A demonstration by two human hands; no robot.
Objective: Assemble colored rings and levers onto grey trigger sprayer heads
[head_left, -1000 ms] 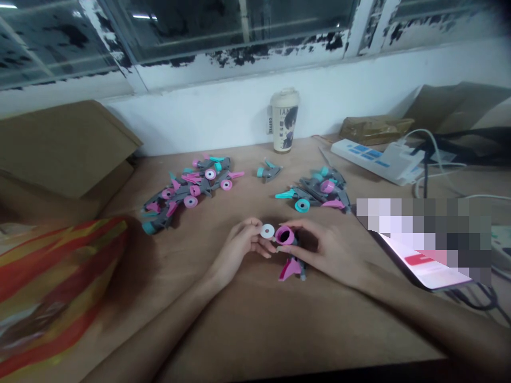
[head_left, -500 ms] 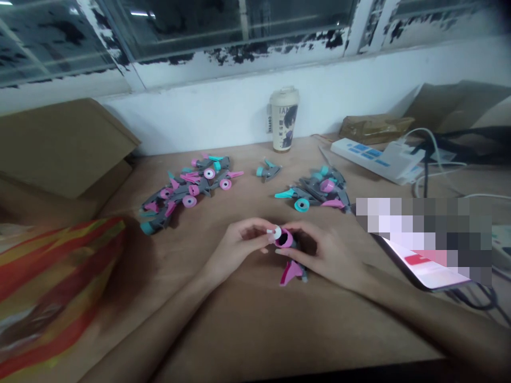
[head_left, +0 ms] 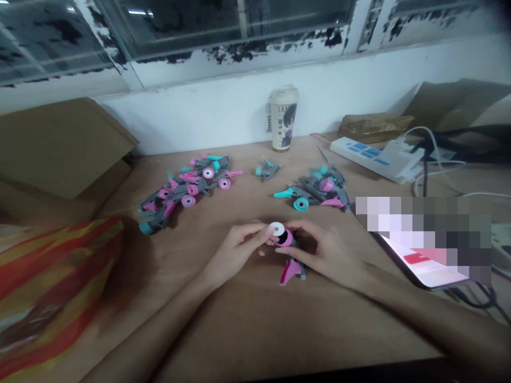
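My left hand (head_left: 248,243) pinches a small white disc (head_left: 276,229) with a centre hole between thumb and fingers. The disc lies at the mouth of a pink screw collar (head_left: 288,238), covering part of its dark opening; whether the two touch I cannot tell. My right hand (head_left: 321,247) is closed around the grey trigger spray head that bears this collar, its thumb and fingers on either side. Below the hand the pink trigger (head_left: 291,270) sticks out. Most of the grey body is hidden by my right hand.
Heaps of grey, pink and teal spray heads lie at left (head_left: 187,189) and right (head_left: 319,189), with a single one (head_left: 266,170) between. Around them are a cup (head_left: 283,119), a power strip (head_left: 371,157), a phone (head_left: 431,266), a striped bag (head_left: 59,298) and a cardboard box (head_left: 64,151).
The white disc has turned in my left fingers, from edge-on with its stem showing to face-up over the collar. My right hand and the spray head have hardly moved.
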